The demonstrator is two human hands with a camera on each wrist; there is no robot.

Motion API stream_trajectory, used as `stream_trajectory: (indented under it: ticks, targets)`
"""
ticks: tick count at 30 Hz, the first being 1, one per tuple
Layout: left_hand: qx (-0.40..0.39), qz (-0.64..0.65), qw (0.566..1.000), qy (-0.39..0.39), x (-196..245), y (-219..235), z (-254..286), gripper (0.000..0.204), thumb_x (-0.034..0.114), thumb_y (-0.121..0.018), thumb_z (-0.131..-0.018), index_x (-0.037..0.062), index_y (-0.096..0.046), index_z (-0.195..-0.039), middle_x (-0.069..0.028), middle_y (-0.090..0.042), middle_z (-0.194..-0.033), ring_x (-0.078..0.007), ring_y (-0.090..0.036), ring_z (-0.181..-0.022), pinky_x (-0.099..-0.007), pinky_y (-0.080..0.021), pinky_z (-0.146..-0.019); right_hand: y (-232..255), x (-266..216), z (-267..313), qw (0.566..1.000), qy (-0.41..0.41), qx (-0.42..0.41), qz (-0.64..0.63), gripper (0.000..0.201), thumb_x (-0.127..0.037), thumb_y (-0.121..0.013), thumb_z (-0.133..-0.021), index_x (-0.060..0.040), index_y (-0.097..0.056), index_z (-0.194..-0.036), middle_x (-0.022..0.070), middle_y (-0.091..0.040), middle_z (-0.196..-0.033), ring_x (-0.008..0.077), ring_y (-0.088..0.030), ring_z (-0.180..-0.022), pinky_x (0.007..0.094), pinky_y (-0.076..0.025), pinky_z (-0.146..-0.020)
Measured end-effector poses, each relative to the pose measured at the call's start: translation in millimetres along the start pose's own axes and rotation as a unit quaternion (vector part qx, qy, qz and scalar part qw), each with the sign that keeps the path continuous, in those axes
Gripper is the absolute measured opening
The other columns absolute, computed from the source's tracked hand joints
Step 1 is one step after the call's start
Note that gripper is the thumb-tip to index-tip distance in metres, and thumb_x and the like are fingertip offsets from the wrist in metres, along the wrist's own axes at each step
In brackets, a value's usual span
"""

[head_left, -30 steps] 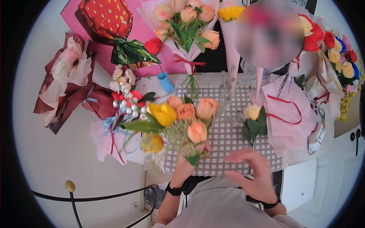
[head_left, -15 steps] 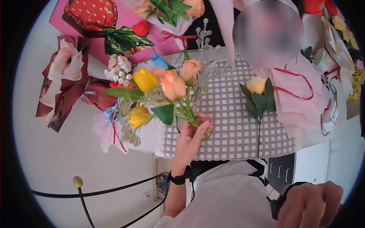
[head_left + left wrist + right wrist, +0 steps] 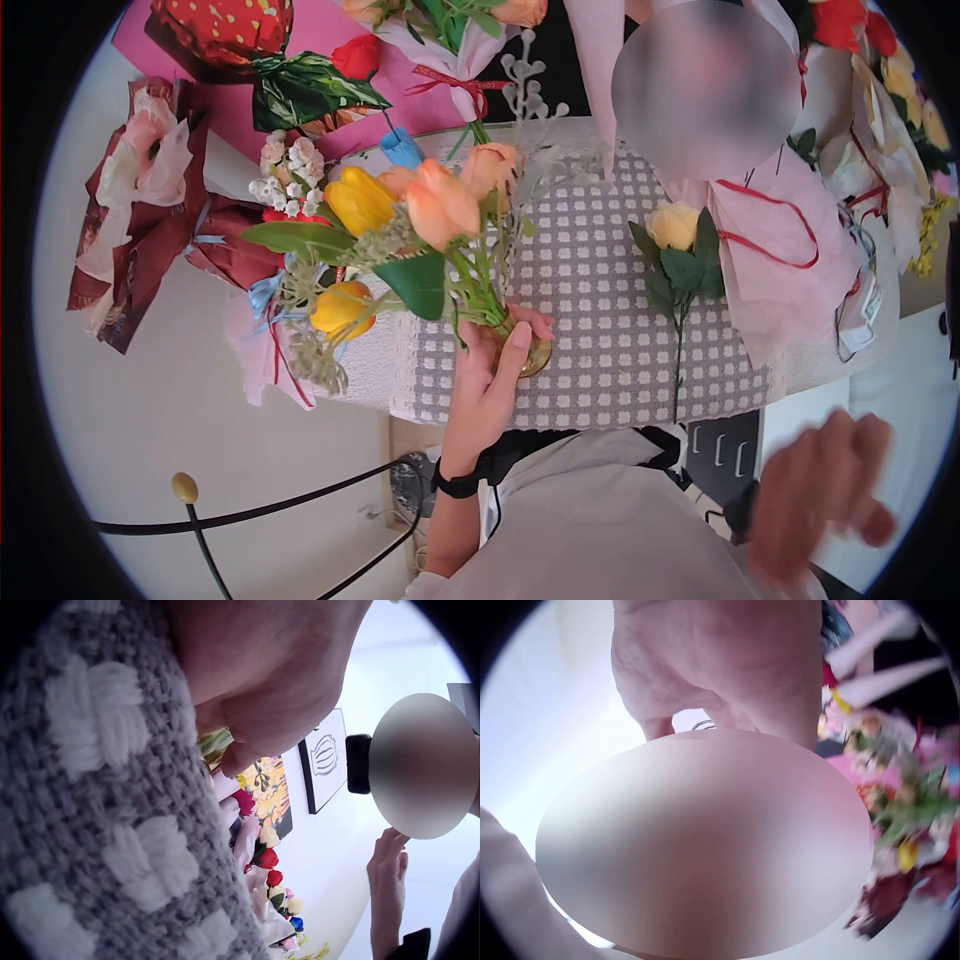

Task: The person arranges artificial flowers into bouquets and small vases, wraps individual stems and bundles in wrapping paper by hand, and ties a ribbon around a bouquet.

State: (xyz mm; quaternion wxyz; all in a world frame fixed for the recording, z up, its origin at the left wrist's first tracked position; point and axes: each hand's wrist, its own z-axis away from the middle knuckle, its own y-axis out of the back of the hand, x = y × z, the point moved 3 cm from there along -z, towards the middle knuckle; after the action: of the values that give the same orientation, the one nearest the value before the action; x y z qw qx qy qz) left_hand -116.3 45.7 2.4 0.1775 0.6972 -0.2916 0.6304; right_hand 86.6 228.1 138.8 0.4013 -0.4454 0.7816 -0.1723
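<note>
My left hand curls round a small glass vase near the front of the table, its thumb along the near side. Out of the vase lean peach roses, yellow tulips, broad green leaves and a pale grey berry sprig. In the left wrist view, the back of that hand covers most of the vase. My right hand is raised off the table at the lower right, blurred, fingers loosely bent and holding nothing. The left wrist view shows the raised right hand just below the blurred oval.
A cream rose on a long stem lies on the checked cloth, right of the vase. Pink wrapping with a red ribbon spreads beyond it. Wrapped bouquets stand at the left; a blue roll lies behind the tulips.
My right hand has left the table beside the vase and risen toward the lower right. My left hand keeps hold of the vase, now seen with its thumb across the front.
</note>
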Motion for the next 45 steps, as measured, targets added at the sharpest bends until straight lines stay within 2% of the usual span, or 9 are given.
stream_trajectory:
  ticks: [4,6,15,18,20,26,33,39,45]
  targets:
    - [-0.008,0.002,1.000,0.007,-3,-1,2,0.026,0.008,-0.051,-0.111,0.0038,-0.040,-0.133,-0.0131,-0.064,-0.109,-0.0255,-0.063,-0.113,-0.0422,-0.047,-0.105,55,23,16,0.696,-0.061,0.263,0.665,0.035,-0.011,-0.087,-0.083,0.0020,-0.059,-0.100,0.0125,-0.067,-0.093,0.0225,-0.067,-0.074,0.0364,-0.053,-0.066]
    - [-0.010,0.007,1.000,0.018,-8,2,6,0.025,0.008,-0.051,-0.111,0.0038,-0.040,-0.133,-0.0126,-0.064,-0.110,-0.0251,-0.063,-0.113,-0.0417,-0.047,-0.106,76,38,25,0.406,-0.254,0.345,0.808,0.032,-0.010,-0.087,-0.082,0.0036,-0.060,-0.093,0.0119,-0.065,-0.085,0.0208,-0.060,-0.062,0.0337,-0.049,-0.059]
    - [-0.008,-0.206,0.970,-0.131,8,7,17,0.034,0.010,-0.063,-0.103,0.0001,-0.057,-0.135,-0.0164,-0.069,-0.110,-0.0282,-0.065,-0.090,-0.0372,-0.052,-0.085,96,40,39,0.540,-0.297,0.443,0.650,0.019,-0.002,-0.079,-0.090,0.0021,-0.061,-0.094,0.0052,-0.066,-0.075,0.0099,-0.056,-0.053,0.0276,-0.042,-0.049]
    - [-0.045,-0.082,0.991,0.096,-9,11,19,0.037,0.015,-0.065,-0.103,-0.0006,-0.056,-0.135,-0.0162,-0.069,-0.109,-0.0329,-0.064,-0.090,-0.0408,-0.052,-0.085,85,36,33,0.618,-0.267,0.477,0.565,0.015,-0.003,-0.074,-0.096,0.0005,-0.060,-0.098,0.0044,-0.066,-0.076,0.0097,-0.058,-0.055,0.0245,-0.044,-0.050]
    - [-0.037,-0.264,0.951,-0.157,1,12,19,0.037,0.015,-0.064,-0.104,0.0005,-0.055,-0.137,-0.0153,-0.067,-0.110,-0.0301,-0.063,-0.092,-0.0389,-0.051,-0.083,76,34,26,0.650,-0.226,0.488,0.537,0.014,-0.005,-0.071,-0.099,-0.0003,-0.058,-0.102,0.0053,-0.067,-0.080,0.0107,-0.060,-0.058,0.0235,-0.047,-0.051]
    - [-0.038,-0.071,0.997,0.004,-8,12,12,0.029,0.011,-0.056,-0.107,-0.0009,-0.049,-0.133,-0.0094,-0.067,-0.104,-0.0164,-0.065,-0.093,-0.0320,-0.051,-0.084,44,33,-27,0.697,0.090,0.362,0.613,0.017,-0.008,-0.064,-0.105,0.0032,-0.051,-0.104,0.0193,-0.069,-0.094,0.0231,-0.073,-0.074,0.0307,-0.063,-0.065]
    - [-0.029,-0.051,0.998,0.004,-5,12,11,0.035,0.015,-0.060,-0.108,-0.0012,-0.047,-0.136,-0.0117,-0.070,-0.108,-0.0174,-0.068,-0.096,-0.0325,-0.053,-0.084,47,70,-85,0.749,-0.060,0.196,0.630,0.016,0.001,-0.062,-0.103,0.0005,-0.049,-0.112,0.0192,-0.067,-0.099,0.0264,-0.074,-0.086,0.0381,-0.064,-0.077]
    - [-0.043,-0.113,0.993,-0.003,-1,12,11,0.032,0.017,-0.062,-0.107,-0.0025,-0.050,-0.130,-0.0124,-0.068,-0.098,-0.0165,-0.065,-0.087,-0.0321,-0.051,-0.077,63,69,-84,0.751,-0.145,0.191,0.615,0.022,0.005,-0.064,-0.101,-0.0035,-0.053,-0.118,0.0023,-0.056,-0.108,0.0089,-0.059,-0.106,0.0279,-0.050,-0.091]
    - [-0.031,-0.099,0.994,-0.043,0,11,11,0.029,0.016,-0.063,-0.107,-0.0017,-0.049,-0.125,-0.0118,-0.065,-0.094,-0.0158,-0.061,-0.081,-0.0327,-0.050,-0.073,63,56,-82,0.587,-0.196,0.170,0.767,0.021,-0.007,-0.072,-0.098,0.0002,-0.067,-0.118,0.0063,-0.071,-0.103,0.0160,-0.064,-0.092,0.0337,-0.052,-0.082]
